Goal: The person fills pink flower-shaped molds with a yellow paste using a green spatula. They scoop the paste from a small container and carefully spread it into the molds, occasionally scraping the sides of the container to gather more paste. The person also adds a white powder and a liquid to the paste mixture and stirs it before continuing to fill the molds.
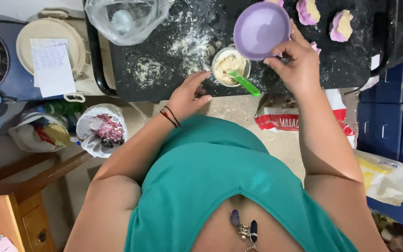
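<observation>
The black table is dusted with white flour in rough, powdery patches, so shaping looks well under way. At its far edge sit soft purple dough pieces with pale filling on top, apparently finished; how many remain to make cannot be told. The right hand holds a smooth, round purple bowl tilted above the table, its grip clamped on the rim. Just below stands a small clear cup of crumbly beige filling, with a glossy green spoon leaning out. The left hand rests at the table's near edge, fingers apart, holding nothing.
</observation>
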